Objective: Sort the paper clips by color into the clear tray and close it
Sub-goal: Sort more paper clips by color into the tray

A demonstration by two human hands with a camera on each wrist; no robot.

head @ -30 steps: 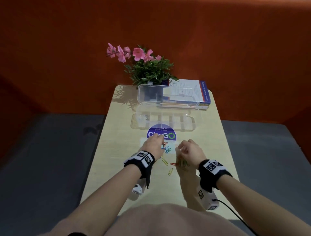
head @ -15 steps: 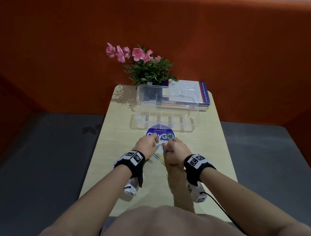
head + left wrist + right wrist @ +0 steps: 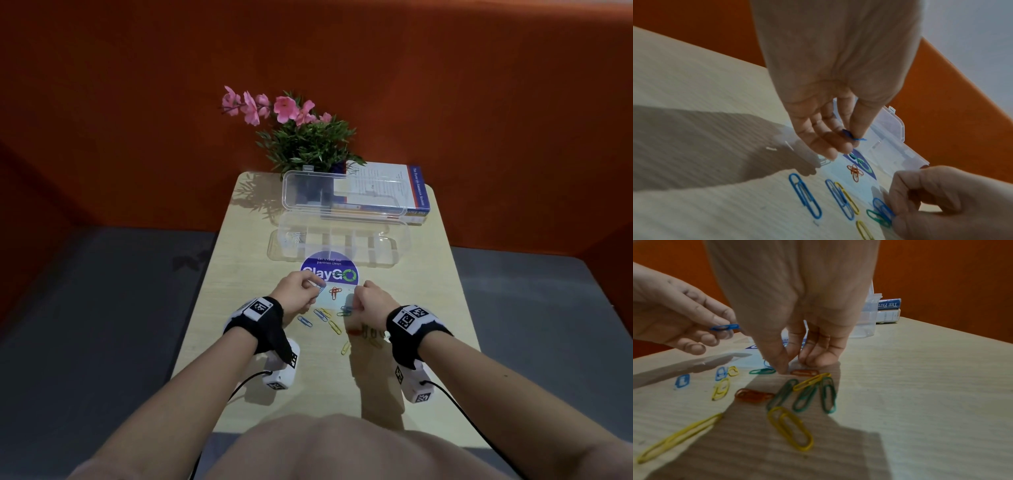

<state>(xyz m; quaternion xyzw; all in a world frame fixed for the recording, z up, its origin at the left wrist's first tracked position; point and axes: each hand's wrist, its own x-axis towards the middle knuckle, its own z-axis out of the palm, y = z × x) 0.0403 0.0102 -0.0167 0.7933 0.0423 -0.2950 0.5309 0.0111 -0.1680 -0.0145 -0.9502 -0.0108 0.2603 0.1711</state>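
Pinching a blue clip (image 3: 725,327), L hand (image 3: 298,294) hovers w/ R hand (image 3: 373,303) fingering another blue clip (image 3: 882,209) on table (image 3: 428,308).

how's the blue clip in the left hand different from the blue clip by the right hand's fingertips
The blue clip in the left hand is lifted off the table, pinched by the left hand. The blue clip at the right hand lies flat, overlapping a green clip, the right hand only touching it. Both share colour and shape.

Black wristbands (image 3: 255,317), white tagged cameras (image 3: 279,371).
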